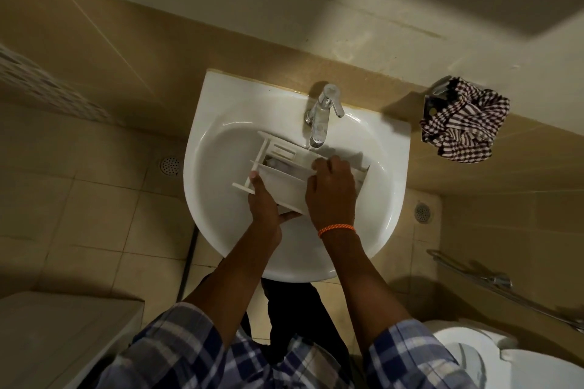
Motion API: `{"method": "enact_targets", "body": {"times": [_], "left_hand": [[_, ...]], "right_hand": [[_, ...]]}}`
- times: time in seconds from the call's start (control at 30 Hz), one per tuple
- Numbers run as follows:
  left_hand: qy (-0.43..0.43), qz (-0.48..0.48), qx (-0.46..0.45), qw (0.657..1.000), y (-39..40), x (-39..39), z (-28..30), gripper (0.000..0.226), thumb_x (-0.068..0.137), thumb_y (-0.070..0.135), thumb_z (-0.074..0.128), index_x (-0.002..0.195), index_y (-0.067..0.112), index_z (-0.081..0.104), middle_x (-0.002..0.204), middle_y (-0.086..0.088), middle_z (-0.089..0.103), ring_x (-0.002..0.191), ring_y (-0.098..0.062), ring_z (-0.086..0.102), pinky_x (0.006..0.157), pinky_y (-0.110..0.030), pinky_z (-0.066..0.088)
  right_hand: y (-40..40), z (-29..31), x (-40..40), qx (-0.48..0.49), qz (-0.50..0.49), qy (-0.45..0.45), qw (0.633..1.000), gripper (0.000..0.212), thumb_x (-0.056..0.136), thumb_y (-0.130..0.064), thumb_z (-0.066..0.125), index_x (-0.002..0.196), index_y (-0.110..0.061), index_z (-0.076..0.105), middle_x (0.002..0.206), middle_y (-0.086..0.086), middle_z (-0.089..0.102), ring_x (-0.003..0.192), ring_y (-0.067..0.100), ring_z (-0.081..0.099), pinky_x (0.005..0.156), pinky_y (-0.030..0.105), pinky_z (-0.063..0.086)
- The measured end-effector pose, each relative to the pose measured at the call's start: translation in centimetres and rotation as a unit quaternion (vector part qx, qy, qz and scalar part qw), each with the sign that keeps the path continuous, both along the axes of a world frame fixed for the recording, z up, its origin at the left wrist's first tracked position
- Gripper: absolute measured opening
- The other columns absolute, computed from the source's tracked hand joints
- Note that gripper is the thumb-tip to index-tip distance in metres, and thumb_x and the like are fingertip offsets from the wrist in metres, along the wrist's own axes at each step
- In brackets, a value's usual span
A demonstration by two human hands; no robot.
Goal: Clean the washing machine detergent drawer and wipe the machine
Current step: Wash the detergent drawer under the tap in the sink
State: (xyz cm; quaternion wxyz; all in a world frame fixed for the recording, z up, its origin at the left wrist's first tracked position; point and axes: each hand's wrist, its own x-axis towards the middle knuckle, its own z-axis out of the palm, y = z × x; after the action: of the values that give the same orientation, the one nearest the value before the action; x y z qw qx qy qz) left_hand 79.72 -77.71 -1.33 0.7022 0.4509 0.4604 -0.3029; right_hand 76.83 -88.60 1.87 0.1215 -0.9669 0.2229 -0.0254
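White plastic drawer [284, 177] sits tilted over the sink [373, 218] bowl, under the tap [322, 117]. Left hand [264, 208] grips its near-left side; right hand [331, 189] curls over the right end. Checked cloth [464, 126] hangs far right.

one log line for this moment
white plastic detergent drawer over white sink | left hand holds | right hand grips | tap

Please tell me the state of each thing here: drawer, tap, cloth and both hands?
White plastic detergent drawer: tilted inside the white ceramic basin, held by both hands.
Chrome tap: flow cannot be told.
Checked cloth: crumpled, hanging at the wall.
Left hand: grips the drawer's near edge.
Right hand: curled over the drawer.
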Motion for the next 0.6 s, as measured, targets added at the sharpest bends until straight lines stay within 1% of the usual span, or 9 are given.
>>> {"method": "enact_targets", "body": {"times": [0.07,0.13,0.2,0.23,0.3,0.37,0.43,0.53,0.6], "left_hand": [[-0.007,-0.009,0.007,1.0,-0.1,0.0,0.0,0.067,0.104,0.071,0.04,0.153,0.026,0.047,0.134,-0.013,0.061,0.105,-0.03,0.065,0.063,-0.05,0.063],[-0.013,-0.01,0.01,1.0,-0.2,-0.1,0.1,0.068,0.104,0.072,0.039,0.152,0.025,0.051,0.133,-0.015,0.065,0.107,-0.03,0.068,0.058,-0.046,0.063],[-0.016,0.002,0.015,1.0,0.1,-0.2,-0.3,0.069,0.103,0.072,0.04,0.151,0.024,0.052,0.132,-0.017,0.066,0.108,-0.031,0.069,0.055,-0.046,0.064],[-0.017,0.01,0.017,1.0,0.4,-0.2,-0.5,0.07,0.102,0.073,0.042,0.152,0.024,0.051,0.133,-0.017,0.066,0.108,-0.031,0.068,0.055,-0.046,0.064],[-0.023,0.023,0.023,0.999,0.8,0.2,-0.4,0.069,0.102,0.072,0.043,0.154,0.026,0.049,0.135,-0.014,0.063,0.106,-0.029,0.067,0.054,-0.046,0.064],[-0.03,0.033,0.029,0.999,0.9,0.5,-0.2,0.067,0.103,0.071,0.043,0.156,0.03,0.046,0.136,-0.01,0.06,0.104,-0.025,0.065,0.054,-0.045,0.064],[-0.037,0.041,0.029,0.998,0.7,0.5,0.1,0.065,0.103,0.07,0.043,0.156,0.033,0.045,0.137,-0.009,0.059,0.105,-0.025,0.063,0.056,-0.045,0.063],[-0.039,0.061,0.032,0.997,0.9,0.6,0.5,0.067,0.102,0.072,0.046,0.156,0.032,0.047,0.137,-0.009,0.06,0.113,-0.029,0.064,0.053,-0.044,0.063],[-0.057,0.065,0.051,0.995,1.5,0.8,0.6,0.066,0.101,0.07,0.049,0.155,0.033,0.048,0.134,-0.004,0.062,0.116,-0.029,0.063,0.054,-0.043,0.064]], "right_hand": [[0.3,-0.6,0.4,0.011,0.024,0.006,1.0,0.03,0.094,-0.013,0.063,0.124,-0.007,0.067,0.121,0.015,0.065,0.114,0.035,0.06,0.097,0.047,0.052],[0.9,-1.1,0.9,0.089,0.059,0.036,0.994,0.04,0.101,-0.017,0.058,0.139,-0.005,0.061,0.138,0.017,0.062,0.13,0.036,0.057,0.111,0.049,0.047],[0.6,-1.3,1.3,0.143,0.094,0.062,0.983,0.045,0.105,-0.022,0.053,0.147,-0.01,0.057,0.148,0.013,0.06,0.139,0.03,0.054,0.118,0.046,0.043],[0.1,-1.3,1.5,0.141,0.111,0.059,0.982,0.043,0.104,-0.024,0.052,0.146,-0.014,0.06,0.146,0.01,0.062,0.136,0.028,0.056,0.116,0.045,0.045],[-1.0,-1.1,1.5,0.107,0.097,0.041,0.989,0.037,0.1,-0.022,0.052,0.132,-0.019,0.07,0.129,0.007,0.072,0.121,0.028,0.065,0.101,0.042,0.053],[-1.3,-0.7,1.8,0.089,-0.016,0.03,0.995,0.026,0.101,-0.023,0.053,0.112,-0.015,0.075,0.109,0.01,0.075,0.105,0.031,0.068,0.085,0.04,0.054],[-1.0,-0.5,2.4,0.1,-0.078,0.004,0.992,0.026,0.102,-0.023,0.053,0.101,-0.01,0.075,0.098,0.014,0.074,0.095,0.034,0.068,0.081,0.041,0.055],[-1.1,-0.2,3.2,0.19,-0.104,-0.103,0.971,0.02,0.097,-0.016,0.056,0.092,-0.013,0.076,0.087,0.006,0.075,0.08,0.025,0.069,0.086,0.045,0.059],[-2.2,-0.5,3.5,0.289,-0.195,-0.153,0.925,0.02,0.092,-0.011,0.058,0.089,-0.02,0.075,0.082,0.002,0.076,0.075,0.021,0.072,0.083,0.046,0.062]]}}
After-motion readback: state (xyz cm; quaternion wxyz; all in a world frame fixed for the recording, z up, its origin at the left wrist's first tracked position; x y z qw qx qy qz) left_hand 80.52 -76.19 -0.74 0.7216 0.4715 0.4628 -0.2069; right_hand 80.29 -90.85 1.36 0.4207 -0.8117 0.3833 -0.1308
